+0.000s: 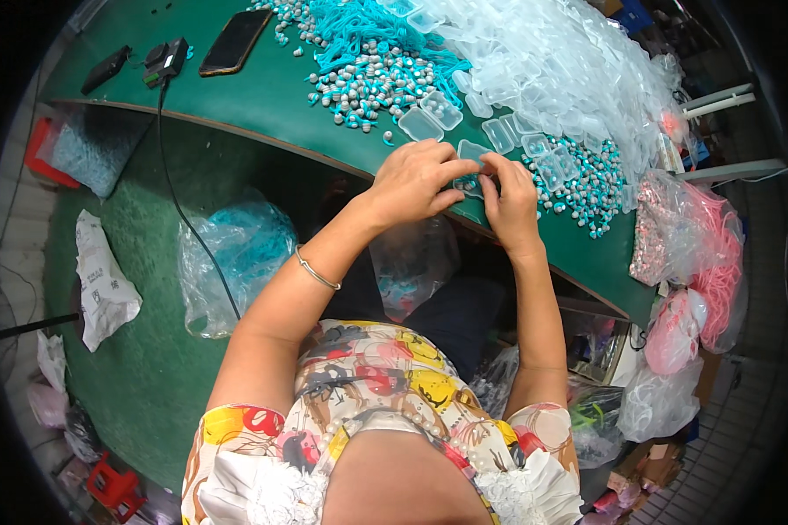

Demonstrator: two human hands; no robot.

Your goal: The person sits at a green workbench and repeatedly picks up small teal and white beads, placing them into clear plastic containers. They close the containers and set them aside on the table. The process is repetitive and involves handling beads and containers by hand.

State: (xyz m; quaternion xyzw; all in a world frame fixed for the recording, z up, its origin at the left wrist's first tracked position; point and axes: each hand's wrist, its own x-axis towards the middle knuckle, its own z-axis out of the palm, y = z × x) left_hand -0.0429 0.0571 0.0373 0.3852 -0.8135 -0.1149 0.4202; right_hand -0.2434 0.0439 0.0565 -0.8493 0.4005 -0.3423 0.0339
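At the edge of the green table, my left hand [414, 181] and my right hand [510, 199] meet over a small transparent plastic case [474, 152]. Thumb and fingers of each hand are closed on it from either side. Something teal [467, 184] shows in the case, partly covered by my fingers. Just beyond my left hand lies an open transparent case [420, 124]. To the right of my right hand spreads a heap of small teal-and-grey beaded pieces [588, 194]. A second pile of such pieces [372, 83] lies farther left, beside teal cords [350, 35].
A large mound of transparent cases [552, 70] covers the far right of the table [263, 109]. A phone [235, 42] and a small black device with a cable [165, 61] lie at the left. Bags of pink cords [716, 262] hang at the right; a teal-filled bag [241, 262] stands below.
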